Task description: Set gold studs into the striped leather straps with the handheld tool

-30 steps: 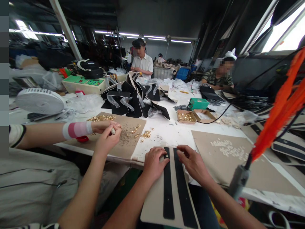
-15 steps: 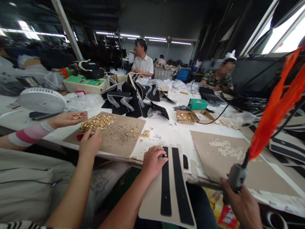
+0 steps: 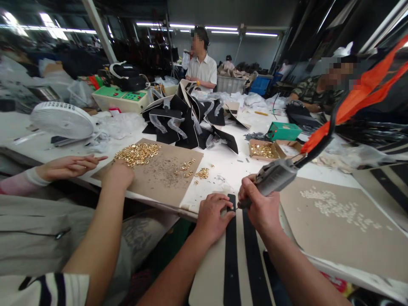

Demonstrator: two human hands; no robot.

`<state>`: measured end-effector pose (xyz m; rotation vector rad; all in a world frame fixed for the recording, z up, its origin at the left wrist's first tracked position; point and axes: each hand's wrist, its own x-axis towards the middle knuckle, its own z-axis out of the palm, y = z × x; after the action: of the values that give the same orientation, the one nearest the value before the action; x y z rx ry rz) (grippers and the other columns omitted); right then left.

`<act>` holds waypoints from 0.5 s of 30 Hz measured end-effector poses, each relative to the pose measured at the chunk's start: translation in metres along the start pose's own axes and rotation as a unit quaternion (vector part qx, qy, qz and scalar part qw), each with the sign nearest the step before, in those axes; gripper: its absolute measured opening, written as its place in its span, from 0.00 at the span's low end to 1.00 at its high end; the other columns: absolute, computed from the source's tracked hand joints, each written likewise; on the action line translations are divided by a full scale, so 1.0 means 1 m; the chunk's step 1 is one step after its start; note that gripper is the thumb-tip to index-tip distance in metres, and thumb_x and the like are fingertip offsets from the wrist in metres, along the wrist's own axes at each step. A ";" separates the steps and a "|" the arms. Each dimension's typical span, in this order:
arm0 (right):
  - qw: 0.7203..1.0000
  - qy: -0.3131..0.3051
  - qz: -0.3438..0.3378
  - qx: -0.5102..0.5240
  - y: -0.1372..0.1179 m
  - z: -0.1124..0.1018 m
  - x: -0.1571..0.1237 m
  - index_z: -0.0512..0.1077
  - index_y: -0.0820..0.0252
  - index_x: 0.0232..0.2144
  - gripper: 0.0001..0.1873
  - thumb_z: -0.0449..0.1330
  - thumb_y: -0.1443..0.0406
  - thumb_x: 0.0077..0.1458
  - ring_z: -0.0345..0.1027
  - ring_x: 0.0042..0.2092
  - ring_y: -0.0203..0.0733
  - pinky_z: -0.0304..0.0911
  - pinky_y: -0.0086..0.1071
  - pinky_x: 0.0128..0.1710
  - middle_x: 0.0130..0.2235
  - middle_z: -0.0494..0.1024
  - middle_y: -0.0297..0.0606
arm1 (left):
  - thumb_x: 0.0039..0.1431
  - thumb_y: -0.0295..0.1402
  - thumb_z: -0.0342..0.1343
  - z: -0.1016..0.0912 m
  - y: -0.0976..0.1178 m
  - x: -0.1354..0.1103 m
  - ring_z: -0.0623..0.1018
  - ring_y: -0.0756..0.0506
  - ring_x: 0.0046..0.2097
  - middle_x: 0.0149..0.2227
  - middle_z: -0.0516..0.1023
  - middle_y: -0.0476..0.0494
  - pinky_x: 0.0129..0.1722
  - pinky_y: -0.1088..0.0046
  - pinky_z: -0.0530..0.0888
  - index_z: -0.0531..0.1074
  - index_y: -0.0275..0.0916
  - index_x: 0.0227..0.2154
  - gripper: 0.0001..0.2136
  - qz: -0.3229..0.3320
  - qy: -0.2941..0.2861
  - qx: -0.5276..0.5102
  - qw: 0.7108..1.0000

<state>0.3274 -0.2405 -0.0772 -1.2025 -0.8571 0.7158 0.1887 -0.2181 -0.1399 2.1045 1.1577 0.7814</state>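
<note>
In front of me a beige panel (image 3: 204,276) with two black strips (image 3: 231,263) leans over the table edge. My left hand (image 3: 214,216) rests at its top, thumb and forefinger pinching a small metal fitting (image 3: 232,208) against the left strip. My right hand (image 3: 263,208) is wrapped round a grey electric screwdriver (image 3: 276,176), tilted, a black cable and orange ribbon (image 3: 360,102) trailing from its upper end. Its thin tip is beside the fitting; whether they touch I cannot tell.
On the left, a co-worker's hand (image 3: 117,174) is at a gold fittings heap (image 3: 137,154) on brown board (image 3: 159,191). Another board (image 3: 318,242), right, bears small pale pieces (image 3: 338,208). Behind are black panels (image 3: 181,123), a fan (image 3: 62,121), a green box (image 3: 283,131) and a fittings carton (image 3: 263,149).
My right hand has brought the screwdriver from the right up to the panel's top, beside my left fingers. The co-worker's left hand no longer shows fittings in it; the other has moved into the heap.
</note>
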 end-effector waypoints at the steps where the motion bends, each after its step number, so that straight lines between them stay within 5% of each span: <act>1: 1.000 -0.006 0.001 -0.005 0.007 0.003 0.002 0.72 0.59 0.34 0.20 0.69 0.49 0.54 0.63 0.22 0.36 0.63 0.31 0.23 0.22 0.69 0.29 | 0.56 0.33 0.69 0.000 0.000 0.000 0.74 0.39 0.57 0.51 0.80 0.50 0.56 0.56 0.70 0.81 0.49 0.38 0.07 0.000 -0.002 0.001 1.000; 15: 0.996 -0.078 0.003 -0.041 0.026 0.004 0.010 0.67 0.56 0.27 0.19 0.67 0.51 0.56 0.62 0.25 0.37 0.62 0.32 0.25 0.22 0.68 0.30 | 0.58 0.34 0.67 -0.001 -0.001 0.002 0.73 0.40 0.58 0.51 0.80 0.51 0.56 0.56 0.69 0.79 0.49 0.40 0.07 -0.004 -0.018 0.001 1.000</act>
<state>0.3283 -0.2245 -0.1001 -1.2339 -1.0220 0.7939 0.1888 -0.2157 -0.1394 2.1053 1.1476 0.7362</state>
